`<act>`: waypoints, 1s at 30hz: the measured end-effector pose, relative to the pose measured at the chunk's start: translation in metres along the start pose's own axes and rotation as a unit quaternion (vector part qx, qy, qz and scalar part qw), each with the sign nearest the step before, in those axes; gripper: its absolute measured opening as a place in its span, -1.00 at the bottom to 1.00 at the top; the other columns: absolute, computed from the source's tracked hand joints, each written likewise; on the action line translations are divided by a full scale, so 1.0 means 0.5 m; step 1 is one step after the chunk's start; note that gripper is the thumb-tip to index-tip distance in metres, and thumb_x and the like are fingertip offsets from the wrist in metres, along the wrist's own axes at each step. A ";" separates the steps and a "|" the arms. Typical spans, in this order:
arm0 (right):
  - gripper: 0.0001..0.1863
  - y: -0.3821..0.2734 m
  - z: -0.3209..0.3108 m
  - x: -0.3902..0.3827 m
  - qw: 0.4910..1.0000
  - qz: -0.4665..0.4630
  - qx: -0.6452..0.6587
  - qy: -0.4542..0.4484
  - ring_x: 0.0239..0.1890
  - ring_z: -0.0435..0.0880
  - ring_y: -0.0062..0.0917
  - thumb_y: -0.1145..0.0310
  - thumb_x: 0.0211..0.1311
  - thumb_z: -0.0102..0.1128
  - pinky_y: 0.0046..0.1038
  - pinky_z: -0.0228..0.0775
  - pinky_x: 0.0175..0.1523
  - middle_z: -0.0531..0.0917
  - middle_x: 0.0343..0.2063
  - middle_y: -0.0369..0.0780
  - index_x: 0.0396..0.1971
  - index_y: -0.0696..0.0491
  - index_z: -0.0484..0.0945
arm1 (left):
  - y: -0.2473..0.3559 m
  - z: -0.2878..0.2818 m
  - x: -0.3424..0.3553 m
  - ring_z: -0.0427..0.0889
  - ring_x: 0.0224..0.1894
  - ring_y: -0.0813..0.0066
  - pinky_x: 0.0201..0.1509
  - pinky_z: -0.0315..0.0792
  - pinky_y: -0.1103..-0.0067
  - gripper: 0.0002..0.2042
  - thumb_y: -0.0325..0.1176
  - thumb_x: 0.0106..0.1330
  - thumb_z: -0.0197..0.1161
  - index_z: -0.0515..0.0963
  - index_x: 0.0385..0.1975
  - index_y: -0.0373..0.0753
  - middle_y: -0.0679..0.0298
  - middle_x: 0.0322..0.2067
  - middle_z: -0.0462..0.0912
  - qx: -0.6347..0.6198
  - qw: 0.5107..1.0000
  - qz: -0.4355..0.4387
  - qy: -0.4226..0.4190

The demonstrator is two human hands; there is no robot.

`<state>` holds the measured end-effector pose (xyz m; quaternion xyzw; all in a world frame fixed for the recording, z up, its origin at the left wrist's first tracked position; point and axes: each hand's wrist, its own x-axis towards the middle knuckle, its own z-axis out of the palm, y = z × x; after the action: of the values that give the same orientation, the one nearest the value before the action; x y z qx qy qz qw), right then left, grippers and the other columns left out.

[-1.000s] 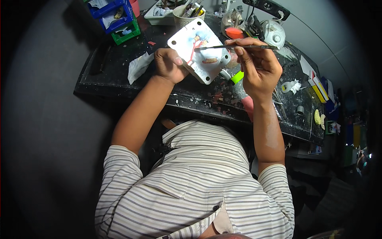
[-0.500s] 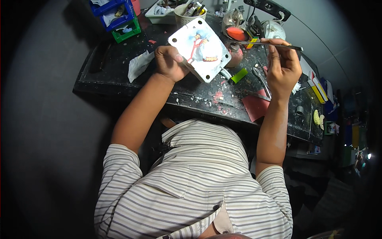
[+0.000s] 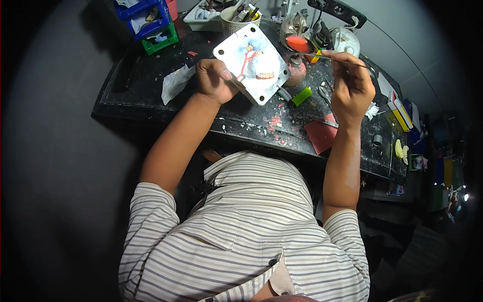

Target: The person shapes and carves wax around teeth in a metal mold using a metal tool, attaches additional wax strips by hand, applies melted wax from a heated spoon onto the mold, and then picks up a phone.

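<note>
My left hand [image 3: 216, 83] grips the lower left edge of a square white dental plate [image 3: 232, 46], tilted up over the bench. Dark holes mark its corners, and row-like teeth and red wax lie on its pale, brightly lit plaster face. My right hand [image 3: 353, 90] is closed around a thin metal wax spatula [image 3: 329, 58], held almost level. The spatula's far end is over the neck of a small pinkish spirit burner [image 3: 297, 76], just below a round dish of orange-red wax [image 3: 299, 44]. Whether a flame burns there, I cannot tell.
On the dark bench [image 3: 236, 126] lie a green-handled tool [image 3: 302, 96], a pink wax sheet [image 3: 321, 136], crumpled paper [image 3: 176, 85] and a grey ring [image 3: 377, 140]. Behind stand a cup of tools [image 3: 229, 17], blue and green bins [image 3: 160, 40] and a power strip [image 3: 342, 10].
My right hand has shifted slightly left, and the spatula now slopes more along its handle. The left hand and the plate stay almost in place.
</note>
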<state>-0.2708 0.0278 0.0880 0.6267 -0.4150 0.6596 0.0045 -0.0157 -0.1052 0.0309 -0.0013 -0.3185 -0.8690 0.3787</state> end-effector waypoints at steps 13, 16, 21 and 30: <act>-0.71 -0.073 0.072 -0.013 0.985 -0.117 0.081 -0.096 -0.16 0.82 -0.43 0.91 0.16 0.11 -0.46 0.65 -0.03 0.83 -0.21 -0.07 -0.23 0.26 0.66 | 0.001 0.047 -0.005 0.43 0.37 -0.30 0.51 0.30 -0.09 0.07 -0.47 -0.46 0.11 0.22 0.39 -0.62 -0.34 0.27 0.47 0.024 0.999 0.004 0.036; -0.70 -0.075 0.074 -0.011 0.985 -0.113 0.076 -0.105 -0.19 0.81 -0.46 0.90 0.15 0.15 -0.47 0.63 -0.07 0.83 -0.21 -0.10 -0.22 0.24 0.66 | 0.001 0.048 -0.005 0.43 0.37 -0.30 0.52 0.30 -0.09 0.08 -0.47 -0.46 0.11 0.21 0.40 -0.62 -0.34 0.27 0.47 0.036 0.999 0.005 0.039; -0.68 -0.072 0.071 -0.011 0.984 -0.121 0.052 -0.123 -0.20 0.81 -0.44 0.92 0.09 0.15 -0.46 0.63 -0.05 0.83 -0.21 -0.11 -0.22 0.24 0.66 | -0.001 0.038 -0.004 0.44 0.36 -0.30 0.52 0.30 -0.08 0.07 -0.47 -0.45 0.11 0.20 0.40 -0.62 -0.35 0.26 0.47 0.037 0.999 0.004 0.034; -0.69 -0.064 0.079 -0.013 0.983 -0.115 0.082 -0.116 -0.18 0.82 -0.42 0.92 0.08 0.15 -0.44 0.65 -0.03 0.83 -0.24 -0.10 -0.23 0.26 0.65 | -0.004 0.025 -0.003 0.43 0.36 -0.29 0.50 0.31 -0.09 0.07 -0.46 -0.44 0.12 0.19 0.40 -0.62 -0.35 0.27 0.46 0.024 0.999 0.002 0.026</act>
<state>-0.2203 0.0302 0.0949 0.7406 -0.2824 0.6095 -0.0186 -0.0189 -0.0964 0.0395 0.0302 -0.3295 -0.8601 0.3882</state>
